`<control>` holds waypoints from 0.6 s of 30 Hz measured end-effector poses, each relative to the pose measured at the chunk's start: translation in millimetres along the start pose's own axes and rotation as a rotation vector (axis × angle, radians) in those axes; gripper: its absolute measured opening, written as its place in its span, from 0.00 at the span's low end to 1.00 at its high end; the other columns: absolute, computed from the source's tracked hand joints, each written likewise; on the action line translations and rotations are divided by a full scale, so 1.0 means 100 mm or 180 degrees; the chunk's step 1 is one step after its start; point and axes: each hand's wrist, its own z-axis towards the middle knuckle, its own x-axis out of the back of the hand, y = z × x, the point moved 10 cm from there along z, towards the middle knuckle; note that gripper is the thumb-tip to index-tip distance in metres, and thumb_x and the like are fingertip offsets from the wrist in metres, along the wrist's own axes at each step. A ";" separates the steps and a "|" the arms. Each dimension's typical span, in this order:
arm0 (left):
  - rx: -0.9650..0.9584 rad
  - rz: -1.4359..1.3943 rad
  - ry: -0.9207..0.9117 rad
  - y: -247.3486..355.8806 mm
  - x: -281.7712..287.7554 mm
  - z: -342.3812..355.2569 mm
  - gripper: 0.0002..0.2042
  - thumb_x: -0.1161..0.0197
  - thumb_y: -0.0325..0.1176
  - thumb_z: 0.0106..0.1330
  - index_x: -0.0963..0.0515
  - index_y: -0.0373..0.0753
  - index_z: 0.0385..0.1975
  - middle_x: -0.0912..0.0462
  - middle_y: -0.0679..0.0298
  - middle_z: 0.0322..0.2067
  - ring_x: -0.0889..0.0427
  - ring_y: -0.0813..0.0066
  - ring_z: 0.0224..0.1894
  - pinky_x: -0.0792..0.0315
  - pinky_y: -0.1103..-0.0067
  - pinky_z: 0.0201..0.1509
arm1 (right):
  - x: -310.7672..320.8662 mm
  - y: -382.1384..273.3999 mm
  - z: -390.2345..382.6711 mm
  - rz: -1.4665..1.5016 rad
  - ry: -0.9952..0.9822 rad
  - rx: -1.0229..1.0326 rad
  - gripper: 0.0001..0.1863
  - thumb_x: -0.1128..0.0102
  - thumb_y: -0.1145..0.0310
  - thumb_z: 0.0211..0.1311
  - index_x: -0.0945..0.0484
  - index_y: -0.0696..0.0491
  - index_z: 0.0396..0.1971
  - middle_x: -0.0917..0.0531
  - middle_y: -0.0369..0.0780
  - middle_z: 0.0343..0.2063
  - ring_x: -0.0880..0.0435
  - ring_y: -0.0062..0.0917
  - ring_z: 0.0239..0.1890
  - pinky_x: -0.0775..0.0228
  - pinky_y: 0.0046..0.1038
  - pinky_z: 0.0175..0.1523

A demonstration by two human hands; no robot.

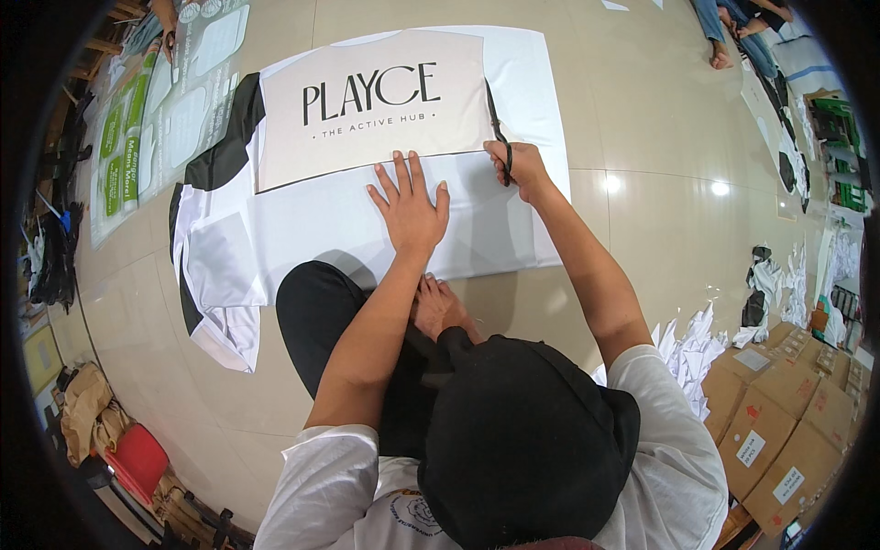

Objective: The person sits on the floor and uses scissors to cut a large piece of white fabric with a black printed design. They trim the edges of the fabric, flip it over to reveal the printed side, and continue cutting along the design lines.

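A cream panel point(367, 147) with dark lettering lies on a larger spread of white fabric point(330, 220) on the floor. My left hand point(408, 209) rests flat with fingers spread, mostly on the white fabric, its fingertips at the panel's lower edge. In my right hand point(522, 170) is a pair of black scissors point(500, 137), held by the handles. Their blades point away from me along the panel's right edge. I cannot tell whether they are closed on the cloth. Black fabric point(231, 142) and folded white cloth point(220, 252) lie at the left.
Clear plastic sheeting with green print point(137, 119) lies at the upper left, with another person's hand point(168, 37) beside it. Another person's foot point(720, 57) shows at the upper right. White scraps point(692, 353) and cardboard boxes point(779, 412) stand at right, a red chair point(137, 463) at lower left.
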 end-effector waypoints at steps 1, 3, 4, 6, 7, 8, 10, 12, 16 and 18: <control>-0.0001 -0.0009 -0.0001 0.00 0.00 0.00 0.40 0.50 0.56 0.80 0.45 0.38 0.84 0.51 0.48 0.85 0.64 0.32 0.86 0.69 0.36 0.84 | 0.01 0.01 0.00 -0.0005 0.0011 0.0034 0.18 0.22 0.59 0.61 0.21 0.54 0.23 0.24 0.35 0.18 0.27 0.21 0.18 0.37 0.28 0.24; -0.0026 -0.0019 0.0026 0.01 0.01 0.00 0.40 0.50 0.56 0.80 0.45 0.37 0.84 0.50 0.47 0.85 0.63 0.31 0.86 0.68 0.36 0.83 | 0.00 0.00 -0.01 -0.0013 0.0028 0.0105 0.19 0.22 0.59 0.61 0.22 0.54 0.22 0.24 0.35 0.18 0.27 0.22 0.18 0.37 0.29 0.24; -0.0050 -0.0020 0.0054 0.01 0.01 0.00 0.40 0.50 0.56 0.80 0.45 0.36 0.84 0.50 0.45 0.84 0.62 0.30 0.85 0.67 0.35 0.83 | -0.01 -0.01 -0.02 0.0029 0.0035 0.0113 0.19 0.22 0.58 0.60 0.22 0.53 0.21 0.24 0.35 0.18 0.27 0.22 0.18 0.37 0.29 0.24; -0.0083 -0.0043 0.0100 0.01 0.02 0.00 0.40 0.50 0.55 0.80 0.44 0.35 0.83 0.49 0.43 0.84 0.61 0.28 0.85 0.66 0.34 0.82 | -0.03 -0.03 -0.03 0.0116 0.0056 0.0130 0.20 0.21 0.57 0.60 0.22 0.53 0.21 0.24 0.35 0.18 0.27 0.23 0.18 0.37 0.29 0.24; -0.0092 -0.0064 0.0117 0.02 0.03 0.00 0.40 0.50 0.55 0.80 0.44 0.34 0.83 0.48 0.43 0.84 0.61 0.28 0.85 0.66 0.34 0.82 | -0.04 -0.05 -0.01 0.0140 0.0046 0.0092 0.20 0.21 0.57 0.59 0.22 0.53 0.20 0.24 0.35 0.18 0.27 0.23 0.18 0.36 0.29 0.24; -0.0101 -0.0086 0.0135 0.02 0.03 0.00 0.40 0.49 0.55 0.80 0.44 0.34 0.83 0.48 0.43 0.84 0.60 0.27 0.85 0.66 0.33 0.82 | -0.05 -0.07 0.02 0.0164 0.0036 0.0054 0.20 0.21 0.57 0.59 0.22 0.53 0.20 0.24 0.35 0.18 0.27 0.23 0.18 0.36 0.29 0.24; -0.0112 -0.0067 0.0160 0.02 0.04 0.00 0.40 0.49 0.55 0.80 0.44 0.34 0.83 0.48 0.42 0.83 0.60 0.27 0.85 0.66 0.34 0.82 | -0.07 -0.11 0.05 0.0188 0.0039 -0.0006 0.21 0.21 0.56 0.58 0.22 0.52 0.20 0.24 0.35 0.18 0.27 0.22 0.18 0.36 0.29 0.24; -0.0110 -0.0053 0.0160 0.02 0.04 0.00 0.40 0.49 0.54 0.80 0.44 0.34 0.83 0.48 0.42 0.83 0.60 0.27 0.85 0.66 0.34 0.82 | -0.09 -0.14 0.07 0.0184 0.0065 -0.0044 0.21 0.20 0.55 0.57 0.22 0.52 0.20 0.24 0.35 0.18 0.27 0.22 0.18 0.35 0.29 0.25; -0.0088 -0.0068 0.0128 0.02 0.04 0.00 0.40 0.49 0.54 0.80 0.44 0.35 0.83 0.48 0.42 0.84 0.60 0.28 0.85 0.66 0.34 0.82 | -0.11 -0.16 0.08 0.0221 0.0170 -0.0111 0.21 0.21 0.56 0.57 0.23 0.51 0.19 0.25 0.34 0.17 0.27 0.21 0.18 0.35 0.28 0.25; -0.0082 -0.0083 0.0122 0.02 0.05 0.00 0.40 0.49 0.54 0.80 0.44 0.35 0.83 0.48 0.42 0.84 0.61 0.28 0.85 0.66 0.34 0.82 | -0.12 -0.16 0.09 0.0202 0.0169 -0.0112 0.21 0.21 0.56 0.58 0.24 0.51 0.18 0.25 0.34 0.17 0.27 0.21 0.18 0.35 0.28 0.25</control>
